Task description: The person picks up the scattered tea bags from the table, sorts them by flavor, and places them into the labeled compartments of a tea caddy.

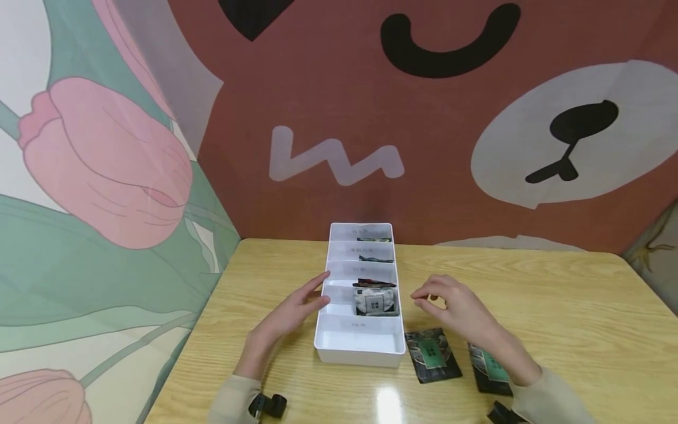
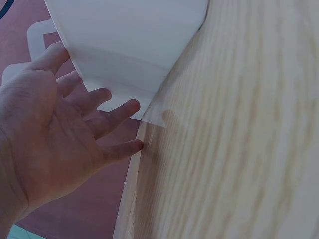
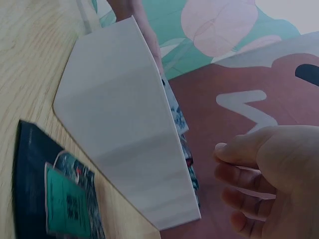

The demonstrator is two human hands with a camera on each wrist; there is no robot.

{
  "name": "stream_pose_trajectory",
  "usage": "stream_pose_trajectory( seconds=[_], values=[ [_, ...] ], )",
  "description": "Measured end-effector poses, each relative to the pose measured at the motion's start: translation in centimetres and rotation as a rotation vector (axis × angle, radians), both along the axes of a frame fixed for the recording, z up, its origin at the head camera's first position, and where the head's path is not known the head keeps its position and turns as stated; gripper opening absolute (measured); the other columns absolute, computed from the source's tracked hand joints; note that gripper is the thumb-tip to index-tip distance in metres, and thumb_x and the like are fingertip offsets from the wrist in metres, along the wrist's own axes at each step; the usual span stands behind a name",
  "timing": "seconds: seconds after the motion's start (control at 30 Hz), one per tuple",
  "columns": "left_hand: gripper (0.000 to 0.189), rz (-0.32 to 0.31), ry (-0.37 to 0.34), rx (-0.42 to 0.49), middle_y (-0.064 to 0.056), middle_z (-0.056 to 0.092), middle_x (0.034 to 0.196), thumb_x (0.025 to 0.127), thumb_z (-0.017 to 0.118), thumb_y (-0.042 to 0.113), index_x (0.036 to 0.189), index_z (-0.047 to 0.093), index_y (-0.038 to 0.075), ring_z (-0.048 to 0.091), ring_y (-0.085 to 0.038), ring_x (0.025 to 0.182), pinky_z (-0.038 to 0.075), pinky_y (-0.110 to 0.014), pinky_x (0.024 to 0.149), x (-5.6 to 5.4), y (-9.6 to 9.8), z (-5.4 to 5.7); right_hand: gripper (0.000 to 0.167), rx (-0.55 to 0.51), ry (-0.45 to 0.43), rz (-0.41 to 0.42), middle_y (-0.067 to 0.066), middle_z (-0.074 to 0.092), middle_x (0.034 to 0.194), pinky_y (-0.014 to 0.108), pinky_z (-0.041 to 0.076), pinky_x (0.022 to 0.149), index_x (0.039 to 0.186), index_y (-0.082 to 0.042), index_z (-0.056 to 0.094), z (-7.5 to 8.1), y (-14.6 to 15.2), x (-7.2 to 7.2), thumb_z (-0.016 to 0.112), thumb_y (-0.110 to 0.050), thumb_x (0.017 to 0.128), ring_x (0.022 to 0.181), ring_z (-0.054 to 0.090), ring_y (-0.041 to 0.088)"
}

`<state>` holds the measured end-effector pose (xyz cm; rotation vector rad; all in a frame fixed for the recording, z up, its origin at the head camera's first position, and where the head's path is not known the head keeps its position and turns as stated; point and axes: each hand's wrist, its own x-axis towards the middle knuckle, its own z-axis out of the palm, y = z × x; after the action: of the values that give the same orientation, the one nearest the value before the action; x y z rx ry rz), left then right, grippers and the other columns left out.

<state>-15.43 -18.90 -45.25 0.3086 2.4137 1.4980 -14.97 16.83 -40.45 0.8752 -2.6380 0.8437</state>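
A long white divided box (image 1: 360, 358) stands on the table, its compartments running front to back. My left hand (image 1: 288, 315) is at its left side, fingers spread, with fingertips on or close to the wall. Right of the box hovers my right hand (image 1: 455, 303), fingers loosely bent, thumb near the index finger, holding nothing visible. A grey-white packet (image 1: 376, 301) leans in the second compartment from the front. Behind it, a dark red packet (image 1: 373, 283) and two thin-edged packets (image 1: 376, 259) stand in separate compartments. The front compartment holds nothing.
Beside the box's front right corner lies a black packet with a green label (image 1: 431, 355). A similar black packet (image 1: 489, 371) lies further right, partly under my right forearm. A printed wall (image 1: 328, 200) rises behind the wooden table (image 1: 561, 306).
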Motion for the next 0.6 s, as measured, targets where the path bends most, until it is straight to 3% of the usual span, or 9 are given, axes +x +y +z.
stream_pose_trajectory(
  seconds=[0.13,0.4,0.6],
  values=[
    [0.058,0.002,-0.001,0.006,0.003,0.030,0.162,0.101,0.055,0.042,0.154,0.030,0.041,0.045,-0.028,0.140,0.035,-0.054,0.116,0.0,-0.1,0.0,0.008,0.030,-0.007,-0.010,-0.016,0.062,0.086,0.025,0.050,0.066,0.098,-0.020,0.078,0.1,-1.7,-0.7,0.073,-0.019,0.091,0.082,0.058,0.007],
    [0.059,-0.017,0.017,0.001,0.008,0.028,0.162,0.100,0.055,0.047,0.154,0.030,0.043,0.044,-0.026,0.141,0.036,-0.052,0.115,-0.3,-0.2,-0.4,0.003,0.161,0.074,-0.084,-0.014,0.056,0.071,0.020,0.039,0.051,0.087,-0.018,0.077,-0.6,-4.3,-2.4,0.077,-0.021,0.087,0.066,0.048,0.005],
    [0.059,-0.013,0.014,0.012,0.005,0.028,0.162,0.100,0.055,0.046,0.153,0.030,0.044,0.044,-0.027,0.141,0.036,-0.054,0.115,-0.2,-0.2,-0.5,0.008,0.151,0.078,-0.092,-0.013,0.052,0.069,0.020,0.035,0.048,0.080,-0.021,0.073,-1.0,-4.6,-2.8,0.076,-0.015,0.084,0.062,0.043,0.003]
  ],
)
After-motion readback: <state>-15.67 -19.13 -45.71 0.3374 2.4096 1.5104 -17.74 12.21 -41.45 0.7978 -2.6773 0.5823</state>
